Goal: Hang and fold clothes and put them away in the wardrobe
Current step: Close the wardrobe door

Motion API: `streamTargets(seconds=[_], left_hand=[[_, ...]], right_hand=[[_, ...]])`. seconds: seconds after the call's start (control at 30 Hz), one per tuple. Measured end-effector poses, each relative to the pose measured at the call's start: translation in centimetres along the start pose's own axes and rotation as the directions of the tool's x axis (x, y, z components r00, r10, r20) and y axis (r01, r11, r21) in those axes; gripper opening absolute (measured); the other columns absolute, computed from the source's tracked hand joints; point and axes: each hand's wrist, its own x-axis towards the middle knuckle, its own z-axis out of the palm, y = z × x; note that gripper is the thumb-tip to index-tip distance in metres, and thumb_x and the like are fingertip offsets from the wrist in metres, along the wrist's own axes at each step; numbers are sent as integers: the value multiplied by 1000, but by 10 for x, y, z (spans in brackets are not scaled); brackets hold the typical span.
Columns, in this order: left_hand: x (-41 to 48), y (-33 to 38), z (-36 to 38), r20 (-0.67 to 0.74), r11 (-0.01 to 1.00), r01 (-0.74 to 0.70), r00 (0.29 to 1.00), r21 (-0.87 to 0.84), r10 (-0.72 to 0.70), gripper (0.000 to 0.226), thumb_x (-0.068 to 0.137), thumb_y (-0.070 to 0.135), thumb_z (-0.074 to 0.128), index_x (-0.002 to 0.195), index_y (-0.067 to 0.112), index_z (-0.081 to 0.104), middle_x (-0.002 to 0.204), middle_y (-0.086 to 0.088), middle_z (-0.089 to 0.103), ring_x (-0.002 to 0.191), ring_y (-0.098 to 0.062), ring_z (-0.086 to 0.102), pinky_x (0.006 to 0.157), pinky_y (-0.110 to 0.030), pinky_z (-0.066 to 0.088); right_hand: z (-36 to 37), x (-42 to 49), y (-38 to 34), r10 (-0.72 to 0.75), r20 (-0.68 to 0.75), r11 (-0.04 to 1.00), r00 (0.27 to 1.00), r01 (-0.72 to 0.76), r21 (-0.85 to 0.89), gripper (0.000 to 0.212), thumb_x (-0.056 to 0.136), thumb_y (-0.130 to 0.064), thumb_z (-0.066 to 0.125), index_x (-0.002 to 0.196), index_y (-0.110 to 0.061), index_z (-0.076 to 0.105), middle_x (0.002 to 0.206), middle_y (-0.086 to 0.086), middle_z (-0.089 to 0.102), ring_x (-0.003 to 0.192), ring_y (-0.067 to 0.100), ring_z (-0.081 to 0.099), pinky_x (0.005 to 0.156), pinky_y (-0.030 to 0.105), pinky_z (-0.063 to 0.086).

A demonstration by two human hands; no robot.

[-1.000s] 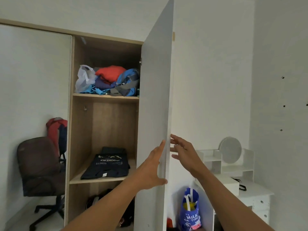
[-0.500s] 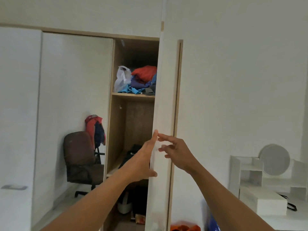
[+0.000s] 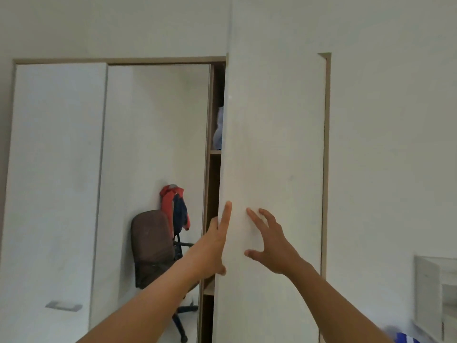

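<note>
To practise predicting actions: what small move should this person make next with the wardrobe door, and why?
Probably push the door the last bit shut with the right hand, spread on its face, sliding the left hand clear of the edge it touches. A narrow gap shows a shelf inside, so it is not closed yet.

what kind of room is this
Probably a bedroom: a tall white wardrobe door, pale bundled clothes on a wooden shelf behind it, and a brown padded office chair.

Brown office chair (image 3: 152,246), white shelf unit (image 3: 431,293)
</note>
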Motion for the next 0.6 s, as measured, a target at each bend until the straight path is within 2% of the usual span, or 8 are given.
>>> streamTargets(seconds=[0.1, 0.17, 0.23, 0.3, 0.37, 0.43, 0.53, 0.6], left_hand=[[24, -31, 8, -34, 999, 46, 998, 30, -44, 157, 72, 14, 88, 121, 49, -56, 164, -11, -15, 128, -26, 56, 96, -37, 53], [37, -49, 18, -80, 997, 66, 995, 47, -62, 157, 69, 15, 90, 127, 46, -53, 163, -10, -23, 128, -26, 56, 93, -33, 55], [47, -68, 27, -154, 986, 73, 987, 151, -50, 154, 68, 25, 92, 139, 38, -45, 157, -7, -38, 145, -31, 32, 99, -34, 53], [60, -85, 33, -224, 921, 76, 975, 383, 13, 149, 66, 46, 89, 148, 26, -35, 152, -11, -46, 151, -39, -8, 117, -48, 33], [73, -100, 40, -192, 839, 63, 980, 540, 50, 149, 64, 61, 83, 149, 19, -33, 150, -13, -48, 141, -42, -37, 121, -60, 2], [85, -116, 54, -131, 808, 44, 991, 588, 42, 152, 61, 67, 80, 148, 18, -35, 149, -13, -48, 135, -43, -45, 117, -63, -10], [100, -137, 79, -114, 822, 75, 993, 564, -13, 156, 57, 74, 78, 147, 20, -37, 151, -12, -46, 136, -44, -44, 114, -65, -16], [111, -149, 92, -117, 823, 97, 992, 559, -38, 157, 55, 78, 77, 146, 20, -37, 153, -12, -44, 136, -45, -43, 114, -66, -16]], right_hand=[[27, 18, 9, 81, 7, 990, 997, -80, -114, 118, 75, -55, 76, 140, -62, -22, 160, -20, -18, 152, 21, -5, 114, 65, 19], [41, 25, 19, 128, 23, 974, 991, -122, -193, 123, 74, -56, 77, 142, -55, -26, 157, -21, -31, 150, 25, -18, 113, 70, 8], [52, 30, 29, 154, 23, 952, 988, -142, -273, 130, 72, -59, 77, 141, -53, -33, 151, -20, -41, 147, 29, -29, 111, 73, 3], [62, 41, 38, 156, 8, 927, 988, -144, -345, 136, 67, -64, 77, 141, -49, -36, 150, -17, -45, 143, 32, -35, 110, 75, 1], [73, 52, 46, 160, 11, 916, 987, -144, -374, 141, 63, -67, 78, 142, -44, -36, 150, -15, -46, 141, 33, -38, 110, 77, 1], [87, 63, 53, 162, 12, 917, 987, -146, -371, 146, 60, -68, 79, 143, -41, -37, 149, -12, -48, 140, 34, -39, 110, 76, 2], [109, 79, 63, 159, 13, 915, 987, -142, -377, 151, 53, -76, 77, 142, -38, -39, 151, -7, -46, 139, 38, -41, 109, 77, 7], [124, 88, 71, 155, -2, 905, 988, -143, -400, 156, 43, -83, 74, 150, -34, -28, 159, -1, -35, 142, 42, -34, 105, 80, 13]])
